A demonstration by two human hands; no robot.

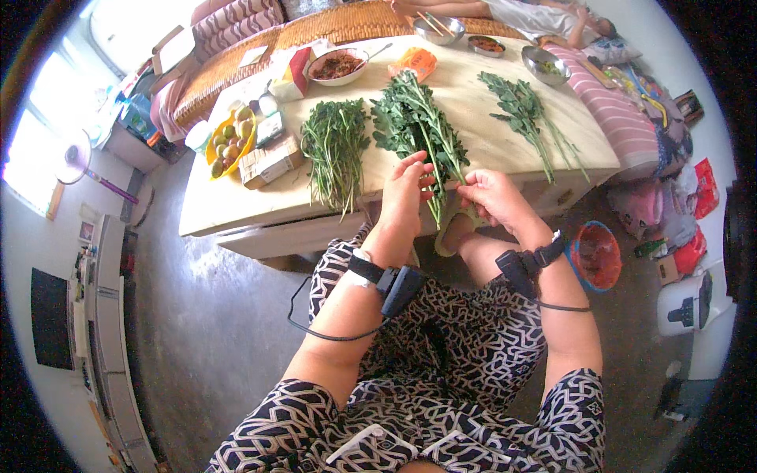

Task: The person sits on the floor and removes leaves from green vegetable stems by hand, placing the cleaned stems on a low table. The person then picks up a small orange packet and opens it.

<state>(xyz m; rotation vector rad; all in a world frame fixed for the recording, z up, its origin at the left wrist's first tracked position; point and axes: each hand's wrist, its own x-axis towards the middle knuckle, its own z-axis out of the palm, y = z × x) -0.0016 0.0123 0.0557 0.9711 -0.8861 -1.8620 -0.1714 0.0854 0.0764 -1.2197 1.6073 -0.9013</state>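
Note:
A pile of leafy green stems [408,115] lies at the middle of the pale tabletop, its stalks reaching past the near edge. My right hand [494,198] has its thumb and forefinger closed on the end of one leafy stalk at the pile's right side. Beside the stalks on the left, my left hand [408,186] is held with its fingers apart; its far fingers are partly behind a stalk, and no grip shows. Thinner bundled greens [335,151] lie to the left, their stems over the table's edge. A few leafy stalks [523,115] rest farther right.
On the table [236,204] stand a yellow basket of fruit [214,171], a cardboard box [271,162], a bowl of dark red food [337,65], an orange packet [414,62] and metal bowls [547,64]. A person [550,18] lies beyond. A red basin [596,257] is on the floor.

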